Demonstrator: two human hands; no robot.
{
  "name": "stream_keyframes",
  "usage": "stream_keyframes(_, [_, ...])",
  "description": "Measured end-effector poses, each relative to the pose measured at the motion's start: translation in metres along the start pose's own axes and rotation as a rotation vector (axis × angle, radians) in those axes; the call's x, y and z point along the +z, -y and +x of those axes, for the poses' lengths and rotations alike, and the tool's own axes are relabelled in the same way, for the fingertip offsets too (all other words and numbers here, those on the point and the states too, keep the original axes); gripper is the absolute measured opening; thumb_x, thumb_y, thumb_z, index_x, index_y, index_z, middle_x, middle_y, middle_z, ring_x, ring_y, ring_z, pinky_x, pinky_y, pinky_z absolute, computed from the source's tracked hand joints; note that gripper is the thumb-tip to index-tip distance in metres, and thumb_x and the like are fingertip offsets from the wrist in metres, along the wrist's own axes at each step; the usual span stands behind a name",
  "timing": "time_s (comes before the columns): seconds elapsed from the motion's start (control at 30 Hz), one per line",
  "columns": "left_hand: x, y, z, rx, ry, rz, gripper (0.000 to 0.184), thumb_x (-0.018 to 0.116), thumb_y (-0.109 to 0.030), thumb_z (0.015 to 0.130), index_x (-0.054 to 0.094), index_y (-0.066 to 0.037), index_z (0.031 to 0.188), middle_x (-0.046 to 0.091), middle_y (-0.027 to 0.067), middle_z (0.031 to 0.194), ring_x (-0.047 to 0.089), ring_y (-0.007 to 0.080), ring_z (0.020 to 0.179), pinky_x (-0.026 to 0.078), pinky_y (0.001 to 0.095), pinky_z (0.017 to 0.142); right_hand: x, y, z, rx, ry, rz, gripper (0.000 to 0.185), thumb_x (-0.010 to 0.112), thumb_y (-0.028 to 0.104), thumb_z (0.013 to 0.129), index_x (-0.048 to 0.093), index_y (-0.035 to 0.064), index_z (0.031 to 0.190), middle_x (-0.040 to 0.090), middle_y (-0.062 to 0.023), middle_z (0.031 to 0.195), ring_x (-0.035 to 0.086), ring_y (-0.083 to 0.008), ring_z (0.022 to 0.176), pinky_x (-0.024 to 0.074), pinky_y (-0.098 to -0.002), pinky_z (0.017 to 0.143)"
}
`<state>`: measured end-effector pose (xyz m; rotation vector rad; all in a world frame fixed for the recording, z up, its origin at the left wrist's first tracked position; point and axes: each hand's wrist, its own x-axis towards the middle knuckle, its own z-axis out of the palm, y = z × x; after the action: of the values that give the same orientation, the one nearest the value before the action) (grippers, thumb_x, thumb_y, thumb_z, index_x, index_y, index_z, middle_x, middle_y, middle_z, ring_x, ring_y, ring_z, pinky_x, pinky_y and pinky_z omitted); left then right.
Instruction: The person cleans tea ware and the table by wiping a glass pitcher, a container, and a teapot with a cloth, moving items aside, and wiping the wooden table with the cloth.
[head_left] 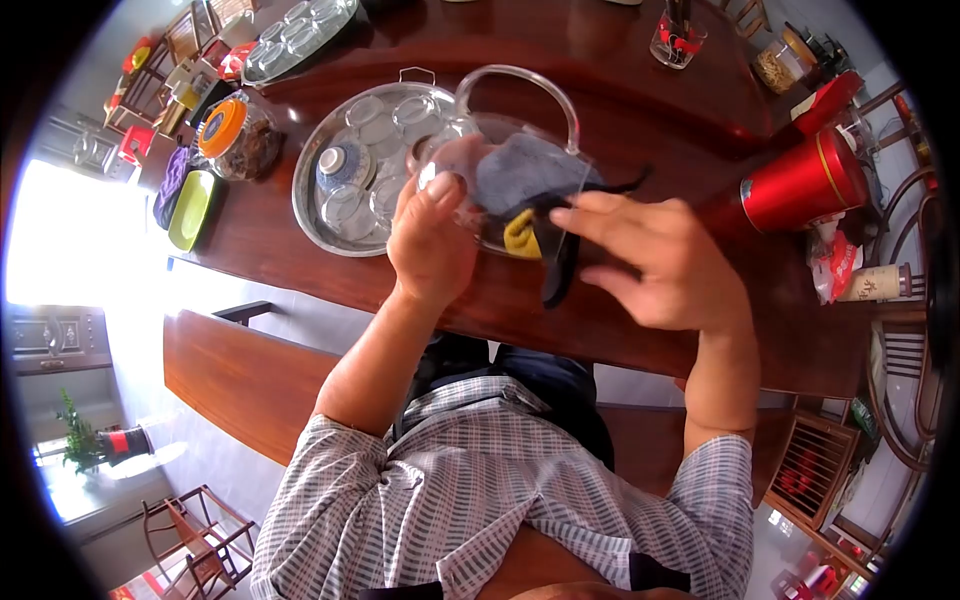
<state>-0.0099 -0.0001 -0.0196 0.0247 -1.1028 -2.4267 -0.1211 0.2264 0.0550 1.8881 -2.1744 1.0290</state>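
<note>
My left hand (432, 235) is closed on the near left side of a clear glass teapot (468, 128) with a tall arched glass handle (520, 72). A blue-grey cloth (530, 172) shows at the pot; whether it lies inside or against the glass I cannot tell. Below it hangs a dark, floppy black cloth (556, 262) with a yellow patch (520, 234). The fingers of my right hand (660, 255) pinch the upper edge of the black cloth. Left of the pot, a round metal tray (308, 205) bears several glass cups (348, 210) and a blue-and-white bowl (345, 165).
On the dark wooden table (640, 110) stand an orange-lidded jar (238, 140), a green dish (192, 210), a second tray of glasses (300, 40), a glass with a red band (678, 42) and a red canister (805, 182). A wooden bench (240, 380) lies along the near side.
</note>
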Motion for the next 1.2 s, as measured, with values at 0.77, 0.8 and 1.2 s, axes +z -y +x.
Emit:
stream_keyframes(0.77, [0.006,-0.007,-0.004,0.035,-0.051,-0.005,0.081,0.072,-0.037,0.085,0.049,0.011,0.147,0.060,0.0231,0.141,0.057,0.0334,0.133,0.040,0.0447,0.118,0.004,0.011,0.016,0.336,0.403,0.553,0.062,0.077,0.004,0.084,0.057,-0.0039,0.142,0.063,-0.0222,0.140,0.072,-0.0317,0.102,0.0590,-0.0399,0.081])
stream_keyframes(0.8, [0.006,-0.005,-0.004,0.034,-0.024,0.020,0.081,0.072,-0.037,0.085,0.049,0.010,0.147,0.060,0.0230,0.141,0.058,0.0334,0.133,0.041,0.0446,0.118,0.004,0.010,0.017,0.365,0.515,0.501,0.066,0.079,0.006,0.083,0.056,-0.0008,0.145,0.059,-0.0202,0.147,0.072,-0.0340,0.106,0.0598,-0.0416,0.083])
stream_keyframes(1.2, [0.005,0.012,-0.007,-0.076,0.033,0.149,0.078,0.058,-0.047,0.096,0.046,0.006,0.152,0.058,0.0175,0.147,0.054,0.0322,0.138,0.041,0.0454,0.118,0.034,0.013,0.002,0.066,0.209,-0.496,0.034,0.064,0.010,0.094,0.074,0.0017,0.125,0.061,-0.0173,0.149,0.071,-0.0350,0.109,0.0609,-0.0431,0.081])
